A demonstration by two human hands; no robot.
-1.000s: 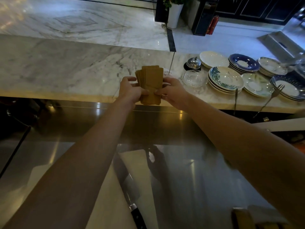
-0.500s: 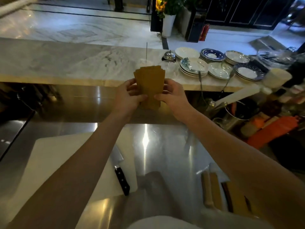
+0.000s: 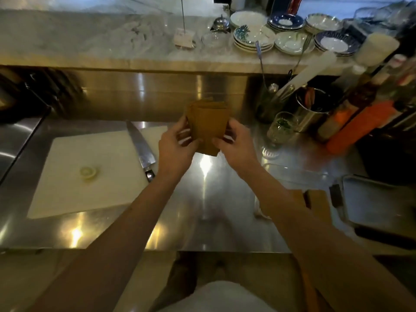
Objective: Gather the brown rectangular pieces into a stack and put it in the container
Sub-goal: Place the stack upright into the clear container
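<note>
A slightly fanned stack of brown rectangular pieces (image 3: 208, 126) is held upright above the steel counter, between both hands. My left hand (image 3: 174, 149) grips its left edge and my right hand (image 3: 236, 147) grips its right edge and lower corner. More brown pieces (image 3: 316, 202) lie on the counter at the right, partly hidden by my right forearm. A clear rectangular container (image 3: 295, 174) sits just behind them, and its lid (image 3: 371, 201) lies further right.
A white cutting board (image 3: 90, 172) with an onion slice (image 3: 88, 172) and a large knife (image 3: 141, 147) lies to the left. Bottles, a steel utensil pot (image 3: 315, 109) and a glass (image 3: 281, 126) crowd the right. Stacked plates (image 3: 254, 37) sit on the marble ledge behind.
The view has tilted down, and both hands have brought the stack lower and nearer, over the steel counter. The container, lid and extra brown pieces have come into view at right.
</note>
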